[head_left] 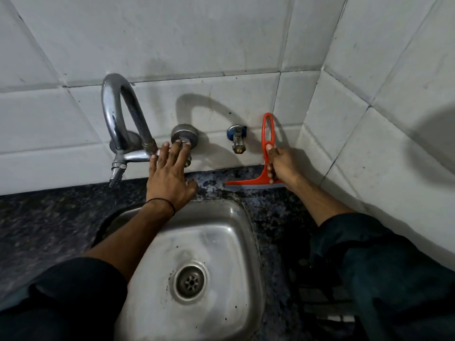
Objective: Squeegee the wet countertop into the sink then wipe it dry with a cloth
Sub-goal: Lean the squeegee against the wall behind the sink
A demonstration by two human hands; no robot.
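Right hand (280,163) wrapped around the handle of the orange squeegee (264,166), blade down on the dark granite countertop (275,210) behind the steel sink (209,242). Left hand (170,173) outstretched, fingers spread, fingertips on the wall tap's knob (184,136).

Orange-red squeegee (267,153) against pale tiles and dark speckled stone.

The squeegee is showing an orange-red handle and a grey blade strip. The countertop (270,207) is appearing black with grey and bluish speckles. The wall tiles (172,40) are looking off-white with darker grey joints and some smudges. The sink (209,242) and the curved faucet (118,114) are shining silver-grey. The small valve (236,137) is showing a blue cap and a brass tip. Both sleeves (381,267) are looking very dark green-black, and a thin black band (162,201) is circling the left wrist.
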